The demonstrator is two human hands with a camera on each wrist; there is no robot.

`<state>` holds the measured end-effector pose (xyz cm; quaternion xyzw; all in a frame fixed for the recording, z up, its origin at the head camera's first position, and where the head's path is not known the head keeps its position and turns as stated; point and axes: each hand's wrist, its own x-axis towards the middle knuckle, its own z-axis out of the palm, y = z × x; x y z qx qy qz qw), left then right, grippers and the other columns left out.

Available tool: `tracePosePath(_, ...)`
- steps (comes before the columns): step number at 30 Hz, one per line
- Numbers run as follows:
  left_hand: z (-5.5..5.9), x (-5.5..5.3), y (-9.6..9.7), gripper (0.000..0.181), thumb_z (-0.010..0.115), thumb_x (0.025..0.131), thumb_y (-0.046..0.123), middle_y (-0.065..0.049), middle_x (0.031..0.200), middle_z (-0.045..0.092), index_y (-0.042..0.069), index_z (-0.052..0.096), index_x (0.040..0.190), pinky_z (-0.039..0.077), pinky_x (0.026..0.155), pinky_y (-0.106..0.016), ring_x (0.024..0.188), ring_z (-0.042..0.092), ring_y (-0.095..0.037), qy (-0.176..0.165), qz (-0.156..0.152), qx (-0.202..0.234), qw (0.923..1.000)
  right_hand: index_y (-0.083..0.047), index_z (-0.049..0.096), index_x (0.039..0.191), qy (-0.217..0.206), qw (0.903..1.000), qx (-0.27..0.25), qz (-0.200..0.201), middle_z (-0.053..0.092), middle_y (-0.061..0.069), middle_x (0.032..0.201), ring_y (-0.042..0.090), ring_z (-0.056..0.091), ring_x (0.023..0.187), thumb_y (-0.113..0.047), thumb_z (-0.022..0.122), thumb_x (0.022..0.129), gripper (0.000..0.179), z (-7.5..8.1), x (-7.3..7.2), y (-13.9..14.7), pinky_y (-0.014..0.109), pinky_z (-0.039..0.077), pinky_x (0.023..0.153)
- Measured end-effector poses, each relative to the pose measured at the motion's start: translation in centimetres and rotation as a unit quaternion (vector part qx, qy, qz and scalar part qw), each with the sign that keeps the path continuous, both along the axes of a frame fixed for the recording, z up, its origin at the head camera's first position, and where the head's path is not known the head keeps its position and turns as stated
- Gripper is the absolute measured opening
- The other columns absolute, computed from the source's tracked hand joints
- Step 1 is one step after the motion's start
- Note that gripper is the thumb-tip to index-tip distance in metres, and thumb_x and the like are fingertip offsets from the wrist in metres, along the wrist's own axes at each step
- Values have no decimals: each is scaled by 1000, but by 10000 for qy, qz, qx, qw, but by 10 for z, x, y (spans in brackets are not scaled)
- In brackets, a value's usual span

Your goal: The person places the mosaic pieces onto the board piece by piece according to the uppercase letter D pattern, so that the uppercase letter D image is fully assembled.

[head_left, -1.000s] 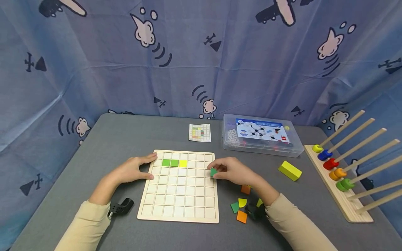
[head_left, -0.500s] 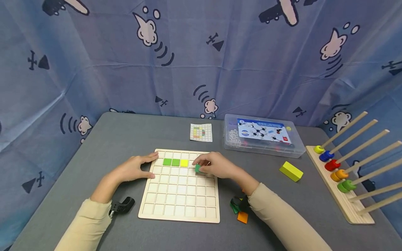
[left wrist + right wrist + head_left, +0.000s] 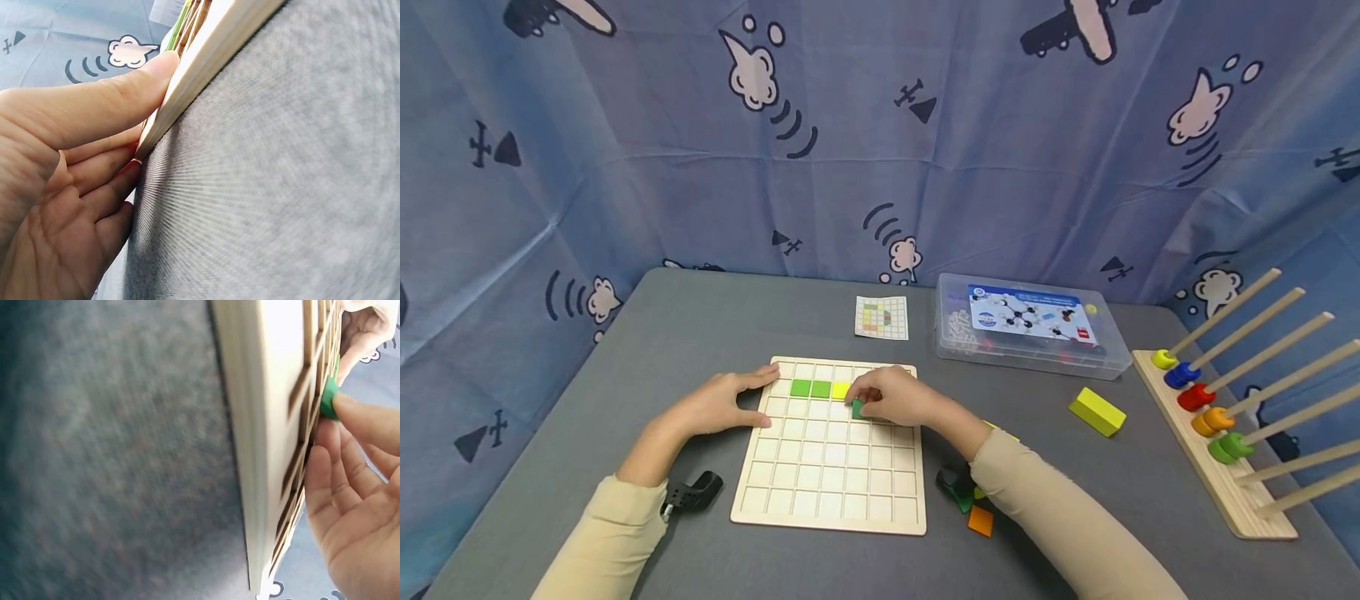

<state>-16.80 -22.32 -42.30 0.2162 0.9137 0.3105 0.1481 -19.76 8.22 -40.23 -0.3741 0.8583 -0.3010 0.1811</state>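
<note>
Your right hand pinched a dark green tile between thumb and fingertips, holding it low over the wooden grid board, at the cell row just below the filled ones and right of the board's middle. The right wrist view showed that tile pressed against the board's face by your fingertip; whether it sat fully in a cell could not be told.

Your left hand lay flat on the counter with relaxed fingers, thumb and fingertips touching the board's left edge near its far left corner. The left wrist view confirmed the thumb resting along that edge, gripping nothing.

The board lay near the middle of the counter, toward the near edge. In its second row from the far side sat two light green tiles side by side and one yellow tile touching them on the right; the other cells in view were bare wood.

Loose tiles, an orange one among them, lay on the counter just off the board's near right corner, partly hidden by your sleeve. A small pattern card lay beyond the board toward the far edge. Right of it stood a shut clear plastic box holding small white and dark pieces under a printed label. A yellow block lay near that box, and a wooden peg rack with coloured rings ran along the counter's right edge.
</note>
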Motion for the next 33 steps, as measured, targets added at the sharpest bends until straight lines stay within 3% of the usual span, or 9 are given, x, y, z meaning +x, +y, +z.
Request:
tracePosePath(10,5,1,2,79,72,82,38,-12,153,29,5,38,145,30,108,-56,139,27,-40,-26,-3,-28,10000,-6,68,99,46,9997,40,-247,64,1,85,7,56,76,-3,68,84,15,0,3,-2,18,47,70)
tracePosePath(21,-1,0,2,80,73,80,39,-12,153,31,6,39,145,31,107,-57,139,27,-40,51,-5,33,10000,-3,67,109,168,9993,32,-318,65,5,97,13,61,85,-7,70,84,26,3,5,5,19,50,75)
tracePosePath(33,-1,-1,-1,79,73,81,39,-11,153,31,7,39,145,30,108,-57,139,27,-40,-17,15,-22,10000,-2,64,119,150,9946,-8,-1027,67,10,111,24,63,100,-11,70,85,35,16,7,62,39,52,89)
